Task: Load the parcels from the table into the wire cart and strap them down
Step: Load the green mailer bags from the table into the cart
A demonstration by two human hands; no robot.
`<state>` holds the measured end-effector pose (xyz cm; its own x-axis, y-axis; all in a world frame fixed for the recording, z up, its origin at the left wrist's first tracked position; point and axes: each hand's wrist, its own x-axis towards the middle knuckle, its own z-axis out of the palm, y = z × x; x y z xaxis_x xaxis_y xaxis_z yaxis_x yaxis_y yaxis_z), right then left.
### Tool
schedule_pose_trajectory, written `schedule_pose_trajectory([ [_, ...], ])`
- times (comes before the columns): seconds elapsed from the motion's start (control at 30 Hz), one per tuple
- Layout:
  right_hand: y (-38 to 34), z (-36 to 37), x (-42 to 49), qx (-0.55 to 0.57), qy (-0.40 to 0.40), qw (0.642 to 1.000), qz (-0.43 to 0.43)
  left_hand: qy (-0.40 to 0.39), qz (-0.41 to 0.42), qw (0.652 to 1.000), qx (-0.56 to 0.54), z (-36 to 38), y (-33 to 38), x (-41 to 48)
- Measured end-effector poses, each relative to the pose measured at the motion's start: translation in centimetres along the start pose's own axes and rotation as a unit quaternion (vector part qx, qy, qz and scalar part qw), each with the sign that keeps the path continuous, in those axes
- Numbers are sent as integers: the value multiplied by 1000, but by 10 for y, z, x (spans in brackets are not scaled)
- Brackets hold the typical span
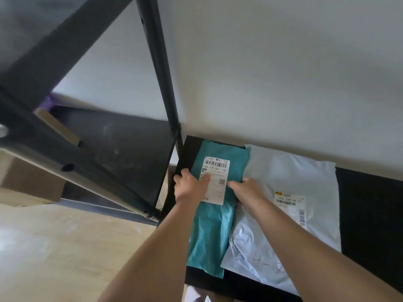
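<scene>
A teal parcel (214, 225) with a white barcode label lies on a black table (370, 210) against the wall. Beside it on the right lies a pale blue-white parcel (290, 184), partly under the teal one's edge. My left hand (189, 186) grips the teal parcel's left edge, thumb lying across the label. My right hand (248, 190) holds its right edge, fingers curled at the seam between the two parcels. No wire cart shows in this view.
A black metal shelf frame (159, 68) with a dark board stands left of the table. Cardboard boxes (28, 182) sit at the far left on the light wooden floor (72, 247). A white wall rises behind.
</scene>
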<state>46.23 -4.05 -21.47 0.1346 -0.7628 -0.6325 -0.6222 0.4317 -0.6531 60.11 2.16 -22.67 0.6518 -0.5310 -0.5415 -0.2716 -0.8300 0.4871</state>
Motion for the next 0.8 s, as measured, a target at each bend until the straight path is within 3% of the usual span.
schedule_pose_trajectory([
  [0.3,-9,-2,-5,134,-46,989,38,27,18,999,-10,-12,3,-8],
  [0.47,-21,-8,-16,170,-46,984,16,61,35,995,-74,-31,12,-15],
  [0.63,-32,-18,-31,227,-63,972,-8,72,26,975,-211,-44,21,-19],
  [0.8,-33,-30,-47,271,-82,959,-25,80,44,964,-250,-49,45,-29],
])
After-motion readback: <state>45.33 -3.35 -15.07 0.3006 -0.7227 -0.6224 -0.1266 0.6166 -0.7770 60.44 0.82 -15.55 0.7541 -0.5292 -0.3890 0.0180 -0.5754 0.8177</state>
